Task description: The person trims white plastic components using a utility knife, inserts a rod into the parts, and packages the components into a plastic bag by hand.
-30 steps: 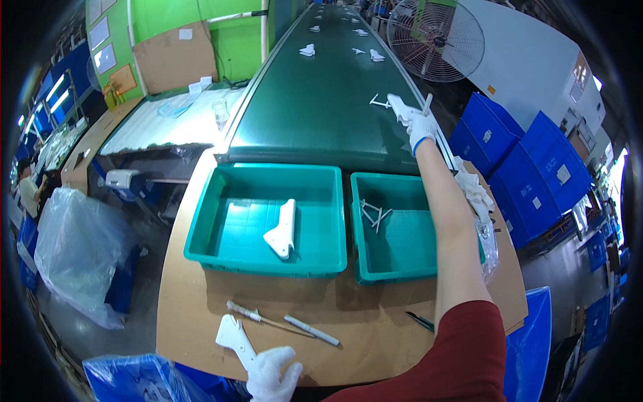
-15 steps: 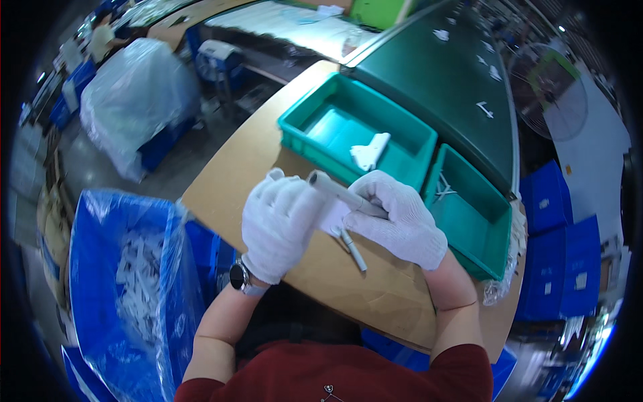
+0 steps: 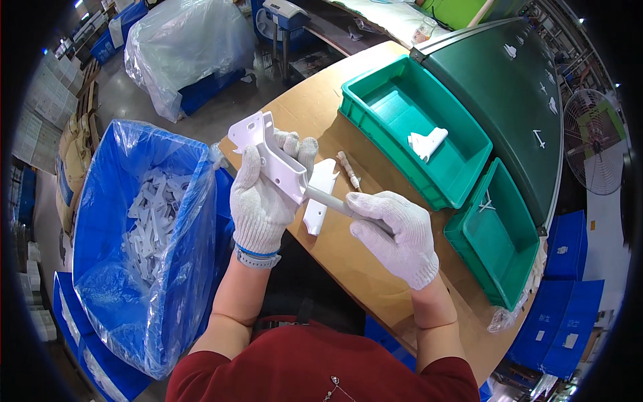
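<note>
My left hand (image 3: pixel 262 204), in a white knit glove, holds up a white plastic bracket (image 3: pixel 276 164) with several holes, thumb in front and fingers behind. My right hand (image 3: pixel 396 234), gloved alike, grips a slim grey rod-shaped tool (image 3: pixel 329 200). The tool's far end meets the bracket's lower right edge; its tip is too small to make out. Behind the bracket, a second white plastic piece (image 3: pixel 317 204) lies on the brown tabletop (image 3: pixel 375 288). Beside that piece rests a thin tool with a tan, wrapped-looking handle (image 3: pixel 349 171).
One green bin (image 3: pixel 418 100) holds a white part (image 3: pixel 427 143); a smaller green bin (image 3: pixel 502 234) holds thin white pieces. A dark green conveyor belt (image 3: pixel 489 67) runs behind them. At left, a plastic-lined blue bin (image 3: pixel 100 248) contains many white pieces (image 3: pixel 154 221).
My view has shifted, moving the bins right in the picture. My left hand has turned palm up, showing the bracket. The hands are farther apart, and the grey tool now reaches the bracket's edge.
</note>
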### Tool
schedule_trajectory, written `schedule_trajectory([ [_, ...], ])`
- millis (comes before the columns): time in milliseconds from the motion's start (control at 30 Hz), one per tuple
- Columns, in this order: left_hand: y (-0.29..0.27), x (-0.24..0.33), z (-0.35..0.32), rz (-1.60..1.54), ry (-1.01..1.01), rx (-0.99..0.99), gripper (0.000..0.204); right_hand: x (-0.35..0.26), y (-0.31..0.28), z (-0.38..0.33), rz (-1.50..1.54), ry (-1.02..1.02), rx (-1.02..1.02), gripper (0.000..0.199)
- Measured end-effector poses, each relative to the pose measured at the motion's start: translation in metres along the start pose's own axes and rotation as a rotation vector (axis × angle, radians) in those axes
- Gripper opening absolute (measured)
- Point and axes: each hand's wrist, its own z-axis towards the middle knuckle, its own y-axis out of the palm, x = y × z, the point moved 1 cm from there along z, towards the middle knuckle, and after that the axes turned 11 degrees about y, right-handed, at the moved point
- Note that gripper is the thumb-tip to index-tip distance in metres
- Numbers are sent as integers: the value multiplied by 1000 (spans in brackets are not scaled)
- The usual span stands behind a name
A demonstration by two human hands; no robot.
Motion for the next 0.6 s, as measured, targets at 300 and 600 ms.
schedule_trajectory([
  [300, 4, -5, -8, -138, -5, 67, 42, 0, 2, -3, 72, 90, -1, 30],
  [600, 17, -31, -31, 251, 121, -35, 35, 3, 31, -3, -49, -35, 175, 27],
])
